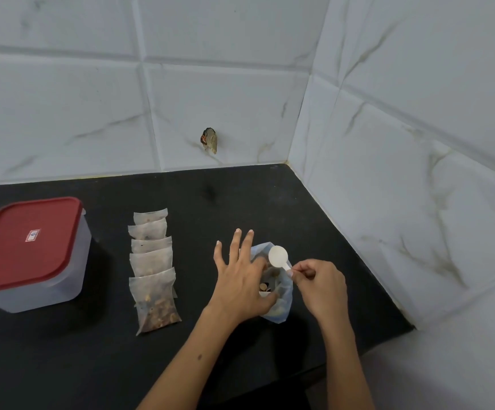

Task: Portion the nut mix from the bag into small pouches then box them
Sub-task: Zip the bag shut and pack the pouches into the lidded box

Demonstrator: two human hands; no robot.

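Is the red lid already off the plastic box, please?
No, the red lid sits closed on top of the plastic box, which stands at the left of the black counter.

The scene is lit dimly and evenly (no glare is seen). Tile lines are bowed by wide-angle distortion; soft shadows are cast on the worktop (63,365).
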